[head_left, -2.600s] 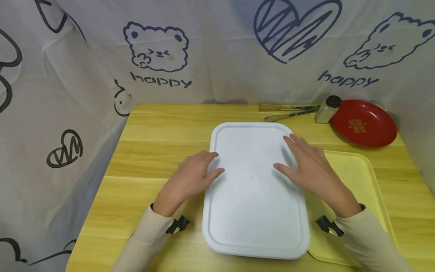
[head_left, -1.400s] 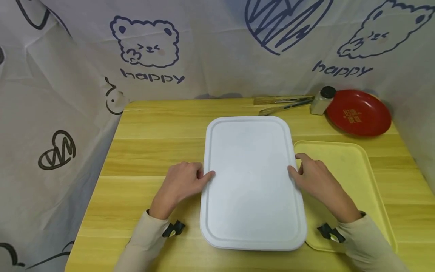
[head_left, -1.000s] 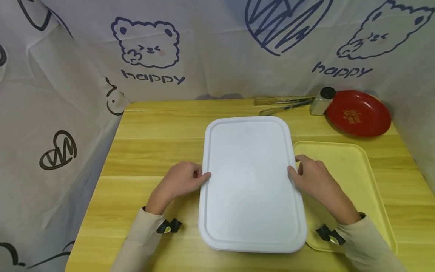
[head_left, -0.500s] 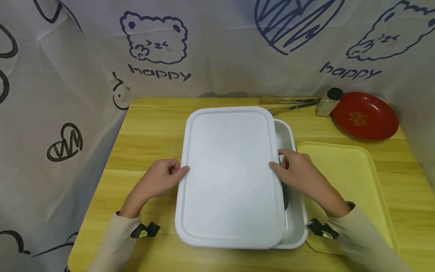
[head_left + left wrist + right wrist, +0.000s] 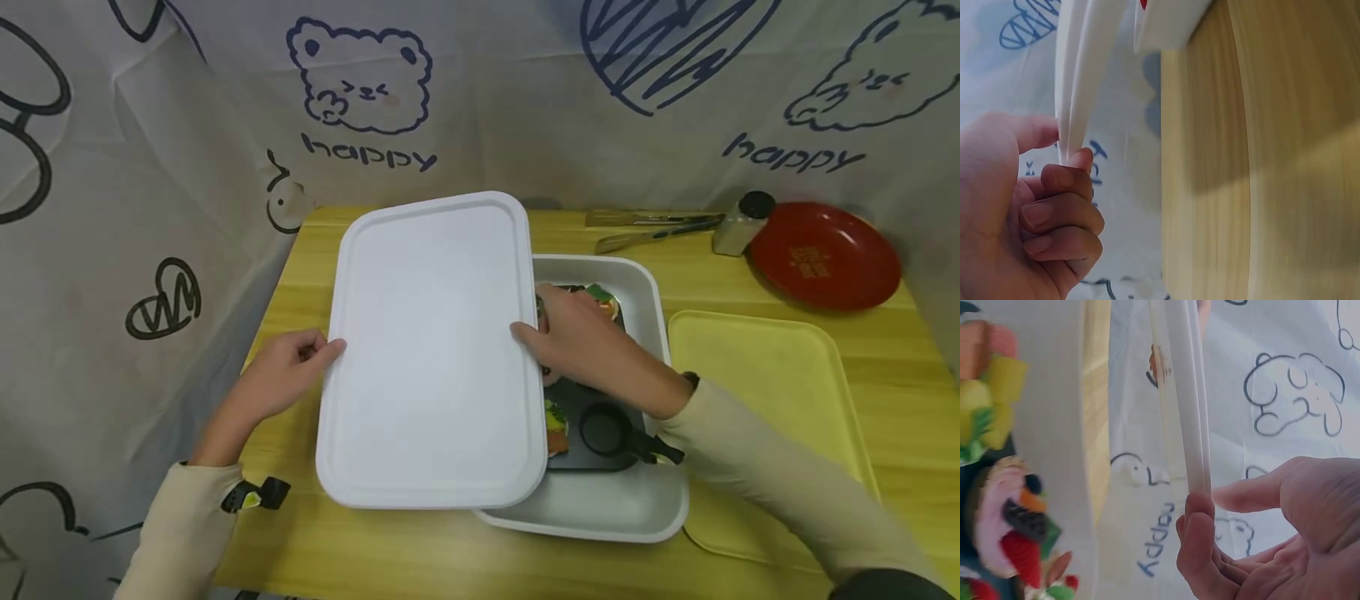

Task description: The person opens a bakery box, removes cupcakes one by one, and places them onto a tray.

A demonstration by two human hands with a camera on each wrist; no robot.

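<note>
Both hands hold a white rectangular lid (image 5: 435, 358) by its long sides, thumbs on top. It is off to the left of a white box (image 5: 652, 508), covering the box's left part. My left hand (image 5: 281, 375) pinches the left edge; in the left wrist view the lid (image 5: 1082, 69) stands between thumb and fingers. My right hand (image 5: 581, 337) pinches the right edge, over the box. Inside the box lies a dark tray (image 5: 585, 396) with colourful food-like pieces (image 5: 555, 429). In the right wrist view, one pink-topped piece (image 5: 1007, 519) carries a red strawberry shape.
Right of the box lies a yellow tray (image 5: 772, 400). Behind it are a red plate (image 5: 825, 258), a black-capped shaker jar (image 5: 742, 225), a brush (image 5: 622, 218) and another long-handled tool (image 5: 645, 237). A printed cloth (image 5: 495, 125) hangs along the table's back edge.
My hands, first apart over the lid, have gripped its sides, then lifted it and carried it left, tilting it slightly. The box's right part and the food-like pieces have come into view.
</note>
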